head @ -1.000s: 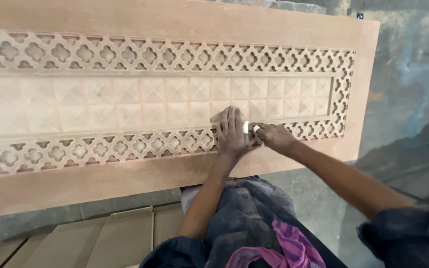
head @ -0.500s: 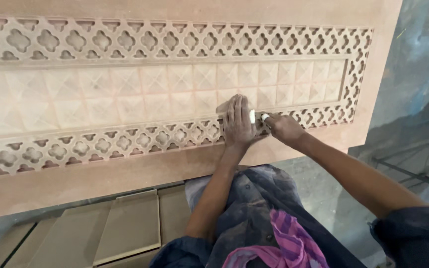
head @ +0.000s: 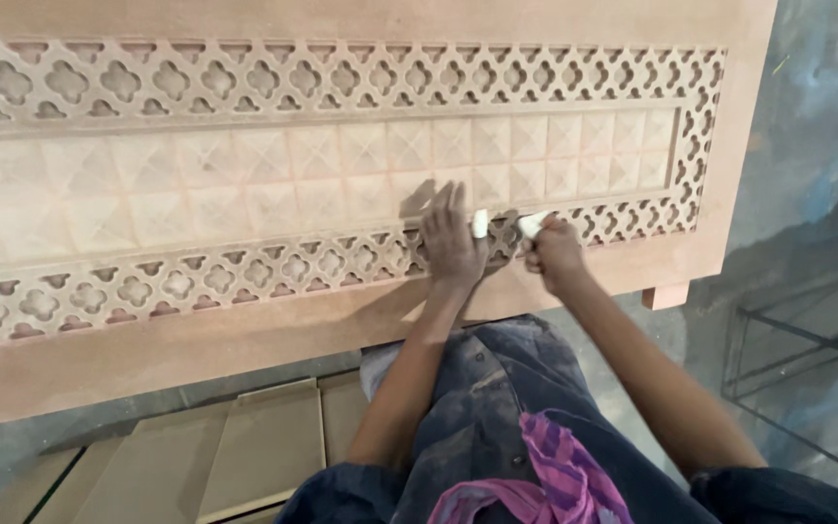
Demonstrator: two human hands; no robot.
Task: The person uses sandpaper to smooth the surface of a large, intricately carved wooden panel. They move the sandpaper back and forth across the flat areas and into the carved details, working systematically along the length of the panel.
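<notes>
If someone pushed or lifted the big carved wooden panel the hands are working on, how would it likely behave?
The carved panel looks stiff and probably heavy, since it is broad and thick-edged. Its pierced lattice border seems the fragile part. The left hand lies flat on it; the right hand works beside it with something small and pale.

A long carved wooden panel (head: 361, 165) spans the view, pale and dusty, lying flat with its right end near a grey floor (head: 807, 155). Two bands of pierced quatrefoil fretwork (head: 341, 78) run along its length — one near the far edge, one near the near edge — and join at the right end. Between them sits a field of small raised pyramid squares (head: 273, 180). A plain border rims it. Below its near edge, flat boards (head: 254, 451) lie side by side — lower down.
</notes>
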